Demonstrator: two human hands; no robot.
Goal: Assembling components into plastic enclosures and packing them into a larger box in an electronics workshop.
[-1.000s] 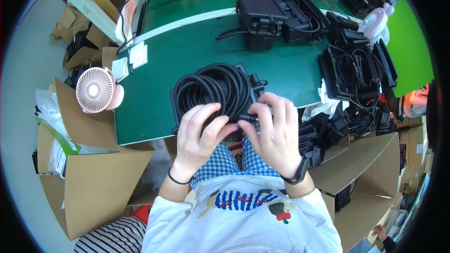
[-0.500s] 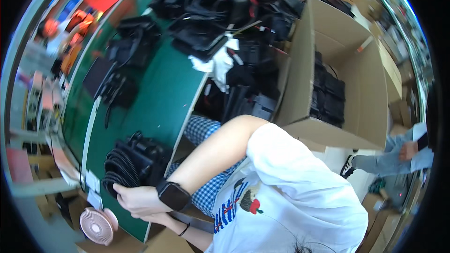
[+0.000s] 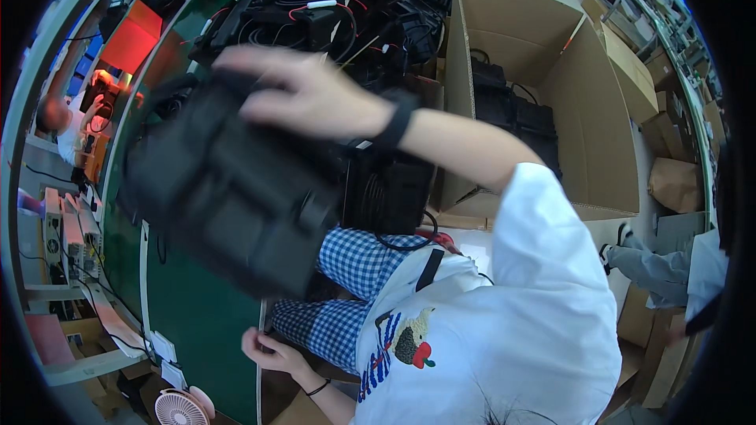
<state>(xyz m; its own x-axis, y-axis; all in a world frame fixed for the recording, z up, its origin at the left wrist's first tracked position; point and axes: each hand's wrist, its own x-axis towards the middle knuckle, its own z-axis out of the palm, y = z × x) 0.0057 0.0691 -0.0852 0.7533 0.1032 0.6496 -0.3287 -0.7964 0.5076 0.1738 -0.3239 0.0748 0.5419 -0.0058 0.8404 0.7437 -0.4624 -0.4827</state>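
My right hand (image 3: 295, 98), with a dark watch on the wrist, grips a bulky black box-shaped device (image 3: 236, 189) from its top edge. Motion blurs the device, so its exact kind cannot be made out. It is held up above the green work table (image 3: 193, 323) and partly hides my checked trousers. Low and near the table's front edge, my left hand (image 3: 272, 350) rests apart from the device, its fingers loosely bent and holding nothing.
A large open cardboard box (image 3: 543, 27) at the right has black units (image 3: 512, 110) inside. Black devices and cables (image 3: 303, 0) pile up at the far side. A pink fan (image 3: 181, 408) stands at the lower left. Another person's legs (image 3: 650, 267) show at right.
My right hand has swung up and away from the table's near end, lifting the black device. My left hand has come apart from it. The view has shifted.
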